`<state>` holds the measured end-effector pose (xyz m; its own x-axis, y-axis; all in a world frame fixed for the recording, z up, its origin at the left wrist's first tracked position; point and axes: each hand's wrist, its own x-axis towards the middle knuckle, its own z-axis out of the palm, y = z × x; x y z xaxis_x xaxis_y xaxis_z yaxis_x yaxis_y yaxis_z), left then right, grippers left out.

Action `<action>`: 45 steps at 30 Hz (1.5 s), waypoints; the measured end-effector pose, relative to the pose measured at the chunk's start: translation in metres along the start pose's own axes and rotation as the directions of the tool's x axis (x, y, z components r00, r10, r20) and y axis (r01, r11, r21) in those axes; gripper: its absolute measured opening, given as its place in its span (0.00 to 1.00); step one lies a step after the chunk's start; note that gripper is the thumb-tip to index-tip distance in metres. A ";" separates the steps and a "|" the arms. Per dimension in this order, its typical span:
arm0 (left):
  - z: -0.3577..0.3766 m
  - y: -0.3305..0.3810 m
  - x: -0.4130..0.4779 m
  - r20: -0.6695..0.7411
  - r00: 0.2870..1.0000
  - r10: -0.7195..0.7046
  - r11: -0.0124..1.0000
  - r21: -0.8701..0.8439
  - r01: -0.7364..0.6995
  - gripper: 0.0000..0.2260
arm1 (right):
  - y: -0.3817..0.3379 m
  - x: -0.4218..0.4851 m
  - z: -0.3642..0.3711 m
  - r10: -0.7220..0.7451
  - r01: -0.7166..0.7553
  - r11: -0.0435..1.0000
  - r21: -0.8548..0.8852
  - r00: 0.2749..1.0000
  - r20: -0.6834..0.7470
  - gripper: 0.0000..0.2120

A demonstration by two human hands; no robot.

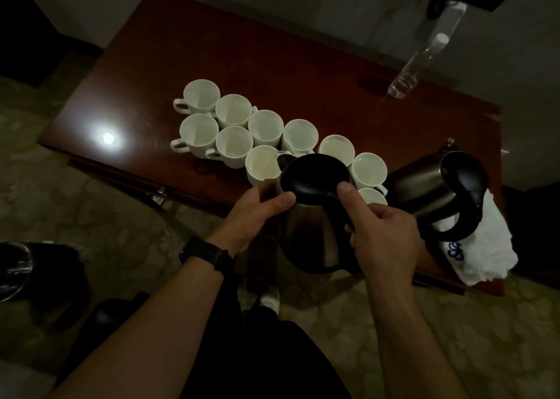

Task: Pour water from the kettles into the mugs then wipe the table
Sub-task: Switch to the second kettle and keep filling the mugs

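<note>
In the lower centre of the frame, the right hand [385, 241] grips the black handle of a steel kettle [306, 232]. The left hand [257, 213] holds its side, thumb at the lid. Its spout is over the white mugs [233, 110], which are clustered mid-frame on the table [212, 50]. A second kettle [424, 186] stands at the right.

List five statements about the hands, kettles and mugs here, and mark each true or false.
1. The right hand grips the handle of the near kettle. True.
2. The left hand lies flat on the table. False: it holds the near kettle's side.
3. The second kettle stands beside a white cloth. True.
4. The mugs are black. False: they are white.
5. The clear bottle sits among the mugs. False: it is apart from them, toward the table's far right.
</note>
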<state>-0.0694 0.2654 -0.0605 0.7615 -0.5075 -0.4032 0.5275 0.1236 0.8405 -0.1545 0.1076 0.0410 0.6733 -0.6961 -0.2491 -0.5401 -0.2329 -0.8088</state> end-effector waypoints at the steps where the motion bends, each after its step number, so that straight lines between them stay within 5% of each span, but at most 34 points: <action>1: 0.001 -0.001 0.000 0.002 1.000 0.002 1.000 -0.004 -0.002 0.26 | 0.000 0.000 -0.001 -0.005 0.005 1.000 -0.007 1.000 0.001 0.27; 22: -0.001 -0.006 -0.003 0.081 0.995 0.064 0.990 0.123 -0.074 0.35 | 0.000 0.001 -0.008 0.010 -0.009 0.999 -0.043 1.000 0.011 0.30; 28: -0.004 -0.004 -0.003 0.119 0.991 0.060 0.986 0.145 -0.077 0.46 | -0.003 0.000 -0.007 -0.005 0.006 0.999 -0.031 1.000 0.025 0.28; 45: -0.011 -0.008 0.000 0.097 0.995 0.032 0.984 0.170 -0.048 0.41 | -0.008 -0.001 -0.008 -0.019 0.021 0.999 -0.038 0.999 0.037 0.29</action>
<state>-0.0694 0.2737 -0.0708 0.7378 -0.5836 -0.3393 0.4187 0.0013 0.9081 -0.1547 0.1051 0.0517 0.7018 -0.6659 -0.2529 -0.5446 -0.2727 -0.7931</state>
